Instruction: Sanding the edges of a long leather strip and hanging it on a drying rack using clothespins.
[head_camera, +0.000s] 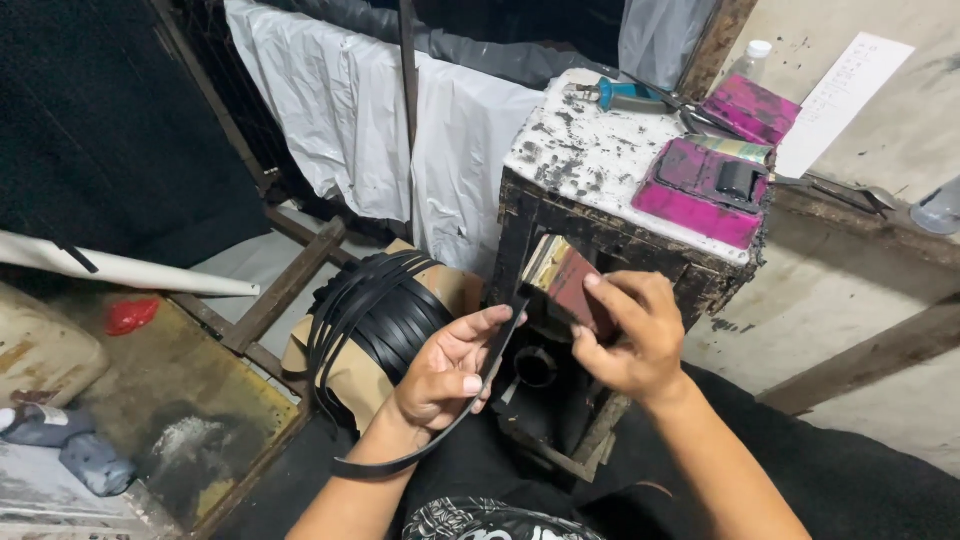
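The black strap (478, 385) runs through my left hand (443, 372), its upper end rising toward one o'clock to meet the small reddish-brown block (570, 285) that my right hand (628, 335) grips; its lower end curves down and sweeps back toward seven o'clock under my wrist. My left palm is turned up, the forearm coming in from six o'clock, with the thumb pressed across the strap and the fingers (480, 322) curled loosely behind it, so that hand is closed on the strap. My right forearm comes in from five o'clock, the wrist bent inward, and its fingers (612, 300) are pinched narrow around the block, index laid over the top edge. Both hands sit just in front of the dark wooden bench (600, 230), whose white, chipped top lies at twelve to one o'clock. On that top rest a magenta-stained tray (690, 210) with a black roller (738, 180) in it, a second magenta piece (750, 108) beyond it, and a teal-handled tool (630, 96) at the far edge. At nine o'clock of my left hand a bundle of black straps (385, 310) lies looped on brown paper (350, 375). White plastic sheeting (380, 130) hangs at eleven o'clock.
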